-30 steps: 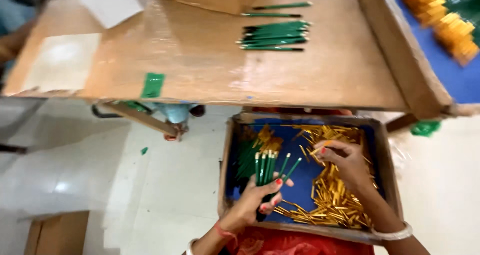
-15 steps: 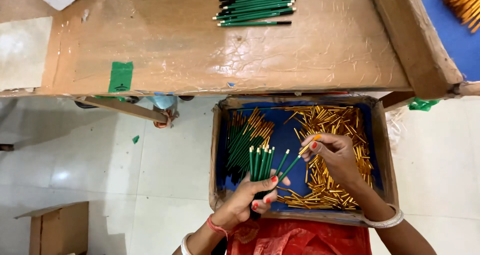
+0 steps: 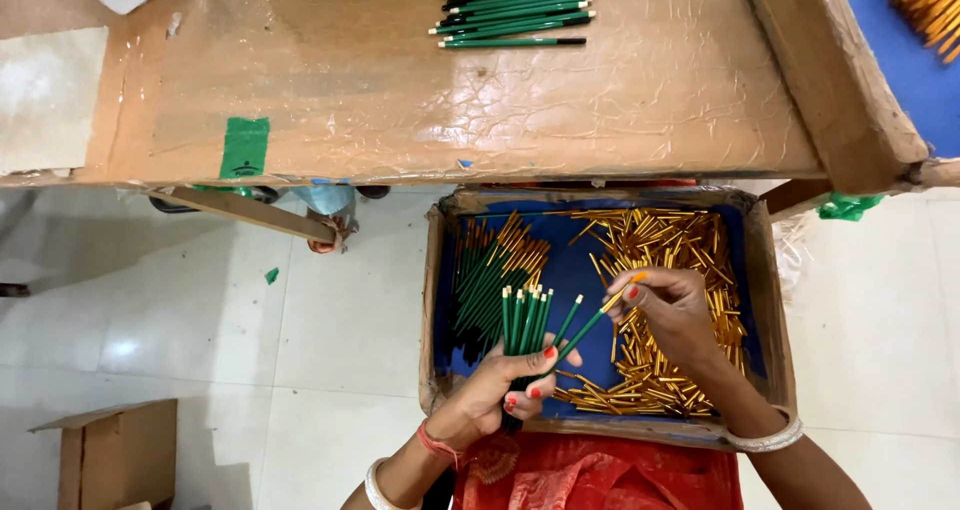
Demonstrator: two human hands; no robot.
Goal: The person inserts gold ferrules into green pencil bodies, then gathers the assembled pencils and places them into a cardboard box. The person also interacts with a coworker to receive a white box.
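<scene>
While green pencil bundle (image 3: 524, 322) is gripped by left hand (image 3: 500, 390), gold ferrule (image 3: 622, 292) is pinched by right hand (image 3: 672, 315); cardboard tray (image 3: 432, 300) heaped with loose ferrules (image 3: 660, 245).

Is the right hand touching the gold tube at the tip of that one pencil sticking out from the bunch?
Touching. The head view shows the right hand pinching a gold tube at the end of the single green pencil, no gap visible.

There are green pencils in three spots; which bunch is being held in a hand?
The upright bunch of green pencils gripped in the left hand over the box. The others lie flat: one pile inside the box, one row on the table.
</scene>
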